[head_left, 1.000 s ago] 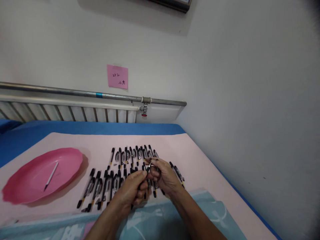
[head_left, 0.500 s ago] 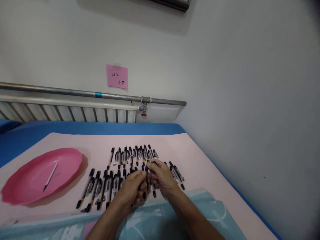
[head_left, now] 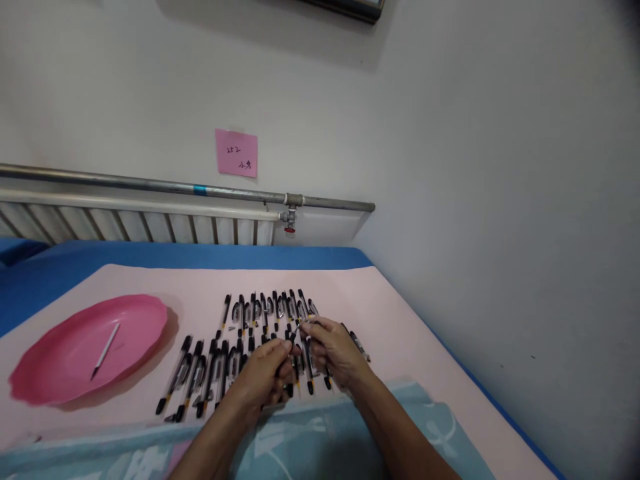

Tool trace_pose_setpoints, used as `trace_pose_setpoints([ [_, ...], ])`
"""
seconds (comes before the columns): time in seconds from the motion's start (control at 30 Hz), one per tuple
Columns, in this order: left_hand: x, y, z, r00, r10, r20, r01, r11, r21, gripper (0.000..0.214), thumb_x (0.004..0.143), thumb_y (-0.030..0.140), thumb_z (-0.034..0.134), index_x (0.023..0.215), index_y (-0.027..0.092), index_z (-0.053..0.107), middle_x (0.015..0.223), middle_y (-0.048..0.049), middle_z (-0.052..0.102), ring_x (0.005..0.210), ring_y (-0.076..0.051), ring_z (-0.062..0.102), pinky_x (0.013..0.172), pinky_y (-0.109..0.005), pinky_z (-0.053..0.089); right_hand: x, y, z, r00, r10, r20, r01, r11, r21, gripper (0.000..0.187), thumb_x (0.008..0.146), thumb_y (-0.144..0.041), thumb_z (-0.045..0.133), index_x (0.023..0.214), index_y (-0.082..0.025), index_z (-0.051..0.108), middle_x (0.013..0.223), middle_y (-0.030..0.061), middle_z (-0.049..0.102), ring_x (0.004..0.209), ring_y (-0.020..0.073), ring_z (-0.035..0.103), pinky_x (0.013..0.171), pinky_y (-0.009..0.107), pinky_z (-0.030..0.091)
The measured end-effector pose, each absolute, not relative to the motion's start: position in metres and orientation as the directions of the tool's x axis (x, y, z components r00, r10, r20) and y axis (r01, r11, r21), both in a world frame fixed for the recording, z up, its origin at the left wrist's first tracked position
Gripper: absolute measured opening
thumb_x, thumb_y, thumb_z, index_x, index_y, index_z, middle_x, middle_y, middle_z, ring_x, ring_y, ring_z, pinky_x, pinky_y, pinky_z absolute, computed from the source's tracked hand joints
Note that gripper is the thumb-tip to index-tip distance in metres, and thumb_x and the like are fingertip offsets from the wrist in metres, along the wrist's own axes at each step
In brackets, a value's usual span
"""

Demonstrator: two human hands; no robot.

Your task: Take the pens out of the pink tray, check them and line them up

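Pens [head_left: 253,313] are seen in two rows at seven o'clock in the head view. Near six o'clock, a thin dark pen part [head_left: 294,336] is pinched by the curled left hand [head_left: 265,372]. By its tip, the right hand [head_left: 330,350] is bent nearly closed; whether anything is held there cannot be told. At eight o'clock, a white stick [head_left: 106,350] is held in a pink plate [head_left: 55,363].

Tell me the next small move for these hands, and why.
Probably hold the left hand steady and work the tip of the dark pen part with the right hand: the left pinches that part, which points toward the right, close by. Contact there is too small to tell.
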State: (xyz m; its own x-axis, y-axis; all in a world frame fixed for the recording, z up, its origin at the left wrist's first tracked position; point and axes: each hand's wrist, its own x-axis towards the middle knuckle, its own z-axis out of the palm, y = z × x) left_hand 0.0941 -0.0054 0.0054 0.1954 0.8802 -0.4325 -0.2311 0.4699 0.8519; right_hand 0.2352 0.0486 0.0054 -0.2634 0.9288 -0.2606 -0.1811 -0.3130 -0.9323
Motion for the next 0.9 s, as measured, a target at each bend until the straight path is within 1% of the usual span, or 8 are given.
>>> trace_pose_setpoints([
  [0.17, 0.096, -0.006, 0.003, 0.217, 0.874, -0.434, -0.173, 0.472, 0.864, 0.037, 0.068, 0.053, 0.051, 0.08, 0.018, 0.051, 0.047, 0.0102, 0.035, 0.029, -0.001, 0.024, 0.031, -0.014, 0.01, 0.222, 0.044, -0.001, -0.251, 0.929, -0.273, -0.147, -0.315, -0.938, 0.02, 0.062, -0.028, 0.063, 0.062, -0.018, 0.046, 0.037, -0.0122, 0.027, 0.029, 0.0012, 0.021, 0.03, 0.015, 0.014],
  [0.3, 0.095, -0.007, 0.003, 0.262, 0.856, -0.446, -0.1, 0.484, 0.869, 0.035, 0.07, 0.052, 0.05, 0.077, 0.017, 0.052, 0.046, 0.0095, 0.036, 0.03, -0.001, 0.025, 0.031, -0.014, 0.01, 0.235, 0.065, -0.008, 0.023, 0.988, -0.153, -0.357, -0.135, -0.924, 0.018, 0.06, -0.025, 0.061, 0.061, -0.016, 0.046, 0.048, -0.0085, 0.039, 0.033, 0.0, 0.024, 0.03, 0.015, 0.017],
  [0.43, 0.088, -0.004, 0.002, 0.244, 0.851, -0.464, -0.095, 0.498, 0.862, 0.032, 0.068, 0.047, 0.054, 0.078, 0.016, 0.052, 0.049, 0.0089, 0.039, 0.031, -0.001, 0.025, 0.032, -0.014, 0.011, 0.264, 0.085, -0.006, 0.298, 0.947, -0.117, -0.468, 0.038, -0.883, 0.018, 0.058, -0.024, 0.062, 0.06, -0.016, 0.046, 0.054, -0.0061, 0.044, 0.035, -0.0005, 0.025, 0.031, 0.016, 0.02],
  [0.5, 0.085, -0.002, 0.0, 0.198, 0.877, -0.438, -0.177, 0.471, 0.864, 0.031, 0.067, 0.044, 0.057, 0.08, 0.016, 0.052, 0.05, 0.0089, 0.04, 0.032, -0.001, 0.026, 0.032, -0.014, 0.012, 0.269, 0.085, -0.005, 0.264, 0.953, -0.151, -0.48, -0.006, -0.877, 0.018, 0.057, -0.024, 0.063, 0.06, -0.016, 0.047, 0.054, -0.0058, 0.045, 0.035, -0.0005, 0.024, 0.03, 0.016, 0.019],
  [0.57, 0.085, 0.0, -0.002, 0.152, 0.91, -0.387, -0.269, 0.414, 0.869, 0.03, 0.068, 0.041, 0.057, 0.083, 0.015, 0.052, 0.052, 0.0079, 0.042, 0.034, -0.001, 0.029, 0.032, -0.014, 0.014, 0.261, 0.077, -0.004, 0.111, 0.978, -0.176, -0.438, -0.11, -0.892, 0.019, 0.058, -0.024, 0.064, 0.061, -0.016, 0.047, 0.053, -0.0061, 0.045, 0.034, -0.0004, 0.024, 0.03, 0.016, 0.018],
  [0.67, 0.088, 0.001, -0.005, 0.112, 0.924, -0.365, -0.354, 0.38, 0.855, 0.029, 0.071, 0.039, 0.054, 0.087, 0.015, 0.052, 0.057, 0.0035, 0.051, 0.04, -0.005, 0.043, 0.035, -0.015, 0.027, 0.235, 0.059, -0.005, -0.082, 0.977, -0.198, -0.328, -0.214, -0.92, 0.021, 0.059, -0.026, 0.064, 0.062, -0.016, 0.046, 0.049, -0.0089, 0.039, 0.032, 0.0, 0.024, 0.029, 0.016, 0.016],
  [0.77, 0.095, -0.001, -0.007, 0.157, 0.911, -0.381, -0.413, 0.411, 0.813, 0.027, 0.072, 0.039, 0.054, 0.085, 0.016, 0.051, 0.064, -0.0002, 0.056, 0.049, -0.01, 0.054, 0.042, -0.02, 0.039, 0.214, 0.048, -0.008, -0.13, 0.971, -0.199, -0.227, -0.225, -0.948, 0.021, 0.062, -0.029, 0.062, 0.061, -0.017, 0.045, 0.042, -0.0109, 0.033, 0.031, 0.001, 0.024, 0.03, 0.015, 0.017],
  [0.9, 0.098, -0.003, -0.008, 0.207, 0.918, -0.339, -0.425, 0.397, 0.814, 0.023, 0.069, 0.036, 0.06, 0.073, 0.015, 0.049, 0.055, 0.0035, 0.05, 0.037, -0.005, 0.041, 0.034, -0.016, 0.028, 0.21, 0.046, -0.009, -0.149, 0.964, -0.219, -0.15, -0.241, -0.959, 0.024, 0.064, -0.035, 0.063, 0.063, -0.017, 0.047, 0.036, -0.0109, 0.032, 0.03, 0.0025, 0.026, 0.031, 0.016, 0.017],
])
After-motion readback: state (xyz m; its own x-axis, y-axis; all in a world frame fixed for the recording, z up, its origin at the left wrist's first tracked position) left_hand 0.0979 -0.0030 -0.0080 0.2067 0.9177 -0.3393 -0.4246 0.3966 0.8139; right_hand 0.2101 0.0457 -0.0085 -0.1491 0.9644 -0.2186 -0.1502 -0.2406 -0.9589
